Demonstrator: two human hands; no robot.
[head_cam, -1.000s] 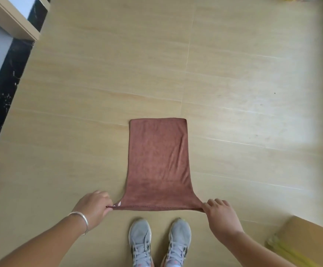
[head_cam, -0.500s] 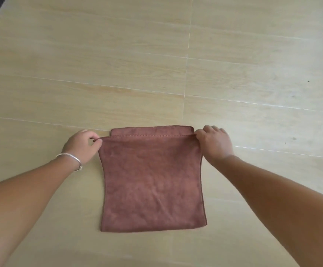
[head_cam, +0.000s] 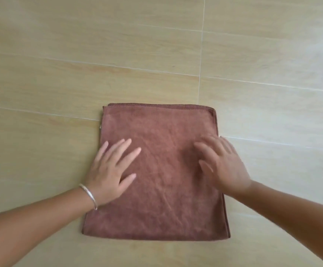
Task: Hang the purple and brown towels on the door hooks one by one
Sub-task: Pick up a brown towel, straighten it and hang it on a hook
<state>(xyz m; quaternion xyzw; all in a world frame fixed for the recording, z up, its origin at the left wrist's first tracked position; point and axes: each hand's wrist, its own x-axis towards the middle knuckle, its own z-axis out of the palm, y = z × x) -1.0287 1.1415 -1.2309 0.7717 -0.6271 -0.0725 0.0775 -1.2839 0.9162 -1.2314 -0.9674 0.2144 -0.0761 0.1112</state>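
The brown towel (head_cam: pixel 162 143) lies folded flat on the wood-look floor (head_cam: pixel 60 54), its stitched edges at the far side. My left hand (head_cam: pixel 110 170), with a silver bracelet on the wrist, rests palm down on the towel's left part, fingers spread and straight. My right hand (head_cam: pixel 222 166) lies flat on the right part, fingers straight and slightly blurred. Neither hand grips the cloth. No purple towel, door or hooks are in view.
Pale tile joints (head_cam: pixel 201 54) cross the floor around the towel. Nothing else is in view.
Both hands folded the near edge of the towel over to the far edge, let go of the corners, and now lie flat on the folded cloth.
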